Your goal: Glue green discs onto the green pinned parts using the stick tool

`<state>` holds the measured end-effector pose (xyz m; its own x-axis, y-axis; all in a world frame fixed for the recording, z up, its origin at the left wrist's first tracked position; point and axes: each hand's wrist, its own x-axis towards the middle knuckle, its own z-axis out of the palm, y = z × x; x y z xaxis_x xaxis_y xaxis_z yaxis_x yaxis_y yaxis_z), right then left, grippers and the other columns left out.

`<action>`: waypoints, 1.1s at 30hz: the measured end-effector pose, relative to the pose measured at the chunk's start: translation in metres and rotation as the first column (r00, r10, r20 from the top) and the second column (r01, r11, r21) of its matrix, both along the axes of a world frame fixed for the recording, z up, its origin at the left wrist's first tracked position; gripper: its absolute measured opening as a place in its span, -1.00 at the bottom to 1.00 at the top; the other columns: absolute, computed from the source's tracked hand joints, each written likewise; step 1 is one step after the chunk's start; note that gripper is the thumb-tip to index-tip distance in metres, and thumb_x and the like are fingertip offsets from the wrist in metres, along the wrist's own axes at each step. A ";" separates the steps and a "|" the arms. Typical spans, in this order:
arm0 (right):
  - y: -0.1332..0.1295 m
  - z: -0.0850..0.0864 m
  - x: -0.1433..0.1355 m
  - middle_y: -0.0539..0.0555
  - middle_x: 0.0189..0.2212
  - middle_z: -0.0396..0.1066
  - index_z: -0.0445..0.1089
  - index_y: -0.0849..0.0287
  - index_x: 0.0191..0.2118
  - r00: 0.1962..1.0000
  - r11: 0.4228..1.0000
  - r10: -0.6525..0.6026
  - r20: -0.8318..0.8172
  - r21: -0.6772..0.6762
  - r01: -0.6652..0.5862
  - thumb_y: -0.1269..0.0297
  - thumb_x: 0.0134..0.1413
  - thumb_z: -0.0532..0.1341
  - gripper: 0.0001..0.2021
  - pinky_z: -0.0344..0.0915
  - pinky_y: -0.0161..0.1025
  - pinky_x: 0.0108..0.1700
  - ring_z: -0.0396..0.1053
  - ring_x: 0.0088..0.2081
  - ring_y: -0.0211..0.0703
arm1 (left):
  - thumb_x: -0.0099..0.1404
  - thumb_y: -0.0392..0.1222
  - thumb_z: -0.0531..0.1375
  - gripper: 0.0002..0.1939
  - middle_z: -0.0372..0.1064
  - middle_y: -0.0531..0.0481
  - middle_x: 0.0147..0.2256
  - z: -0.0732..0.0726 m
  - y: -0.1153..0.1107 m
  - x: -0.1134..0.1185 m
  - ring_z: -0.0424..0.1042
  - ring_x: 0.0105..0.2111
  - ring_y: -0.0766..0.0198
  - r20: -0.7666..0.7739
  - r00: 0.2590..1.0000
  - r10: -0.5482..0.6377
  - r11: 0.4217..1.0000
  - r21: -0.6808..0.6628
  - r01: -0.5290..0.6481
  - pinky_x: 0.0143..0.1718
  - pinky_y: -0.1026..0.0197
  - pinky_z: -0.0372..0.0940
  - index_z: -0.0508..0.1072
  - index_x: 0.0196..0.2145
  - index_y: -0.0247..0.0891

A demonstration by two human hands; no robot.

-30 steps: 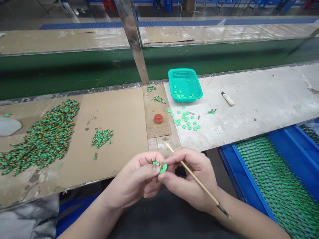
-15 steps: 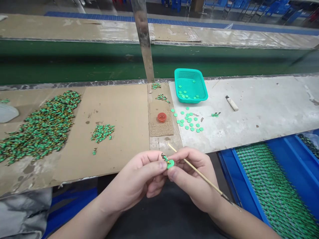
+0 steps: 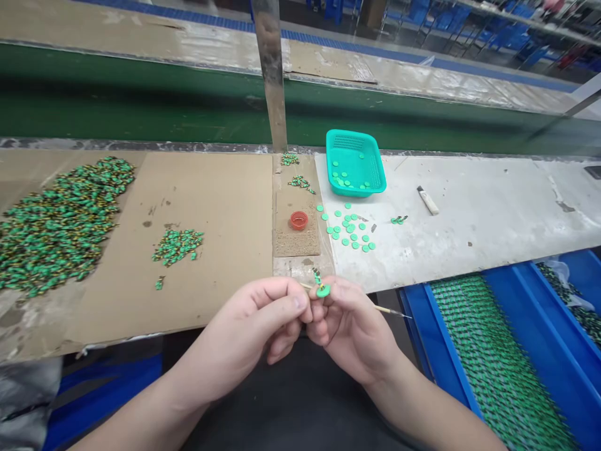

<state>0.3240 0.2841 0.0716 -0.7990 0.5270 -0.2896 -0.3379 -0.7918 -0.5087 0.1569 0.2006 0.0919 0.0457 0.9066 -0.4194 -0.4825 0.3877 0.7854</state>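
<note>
Where half a second ago the small beaded piece [image 3: 317, 275] leaned sideways between both sets of fingertips, it now points up and away from the hands, with its green disc [image 3: 323, 291] lying flatter beneath it. The left thumb and forefinger, then right against the piece, now sit just to the left of the disc and lower. To my eye the right hand has taken over the hold, leaving the join between piece and disc in plainer view.

The right hand [image 3: 359, 319] is nearly closed, its fingertips pinching the disc at the edge. A thin brush [image 3: 389, 310] runs behind its fingers, bristles out to the right; earlier it lay across the back of that hand. The left hand [image 3: 265, 319] is curled, thumb near the forefinger; whether it grips anything, I cannot tell.

Beyond the fingertips stands a red cup [image 3: 298, 227], with loose discs [image 3: 350, 228] ahead of the right hand and a small pile [image 3: 178, 245] ahead and left of the left hand.
</note>
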 end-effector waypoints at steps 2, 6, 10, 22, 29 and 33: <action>0.001 0.000 0.000 -0.02 -0.45 0.60 0.74 0.14 -0.28 1.000 1.000 -0.002 -0.012 -0.013 0.001 0.06 0.24 0.56 -0.76 0.38 -0.43 -0.42 0.41 -0.51 -0.37 | 0.42 0.09 0.43 -0.65 0.35 0.09 -0.57 -0.001 -0.001 0.001 0.11 -0.63 0.48 0.003 1.000 -0.005 1.000 0.006 0.005 -0.62 0.42 0.03 0.57 -0.35 -0.22; 0.002 0.001 0.000 -0.03 -0.48 0.56 0.74 0.16 -0.28 1.000 0.999 0.016 0.005 -0.042 -0.015 0.02 0.21 0.56 -0.72 0.35 -0.43 -0.44 0.35 -0.54 -0.39 | 0.46 0.06 0.41 -0.68 0.39 0.08 -0.52 -0.003 -0.002 0.003 0.12 -0.62 0.48 0.019 1.000 -0.001 1.000 0.012 0.001 -0.61 0.42 0.04 0.58 -0.33 -0.22; 0.003 0.001 -0.001 -0.04 -0.49 0.55 0.73 0.18 -0.29 1.000 0.998 0.013 0.020 -0.061 -0.012 -0.01 0.17 0.58 -0.68 0.36 -0.43 -0.45 0.35 -0.55 -0.40 | 0.47 0.09 0.41 -0.66 0.39 0.09 -0.52 -0.004 -0.004 0.004 0.11 -0.62 0.48 0.011 1.000 -0.007 1.000 0.023 0.007 -0.62 0.41 0.04 0.58 -0.32 -0.22; 0.008 0.003 0.018 0.00 -0.33 0.64 0.63 0.02 -0.15 0.784 0.300 -0.609 0.121 0.950 0.087 0.43 0.13 0.49 -0.80 0.60 -0.17 -0.20 0.58 -0.36 -0.15 | 0.22 0.34 0.57 -0.48 0.48 0.02 -0.47 0.004 0.014 0.005 0.40 -0.50 0.29 -0.511 0.807 0.296 0.955 0.185 -0.233 -0.45 0.31 0.42 0.70 -0.14 -0.13; 0.030 -0.016 0.042 0.10 -0.21 0.71 0.63 0.07 0.03 0.729 0.198 -0.682 0.058 0.974 0.107 0.30 0.28 0.48 -0.77 0.66 -0.13 -0.08 0.65 -0.23 -0.07 | 0.15 0.47 0.53 -0.43 0.52 -0.03 -0.44 0.005 0.056 0.008 0.44 -0.47 0.20 -0.741 0.646 0.184 0.982 0.172 -0.082 -0.38 0.22 0.51 0.76 -0.22 -0.08; 0.046 -0.037 0.082 0.20 0.03 0.73 0.58 0.07 0.27 0.642 0.244 -0.751 0.156 0.969 0.049 0.36 0.48 0.23 -0.64 0.65 -0.03 0.10 0.69 -0.10 -0.04 | 0.28 0.32 0.44 -0.57 0.69 -0.09 -0.26 0.011 0.128 0.023 0.59 -0.31 0.10 -0.868 0.486 0.104 0.979 0.176 0.104 -0.19 0.15 0.56 0.78 -0.17 -0.07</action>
<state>0.4061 0.3303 0.0349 -0.2652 0.9061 0.3296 0.1333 0.3730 -0.9182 0.1794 0.3285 0.1025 -0.2477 0.9659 -0.0755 0.4871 0.1915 0.8521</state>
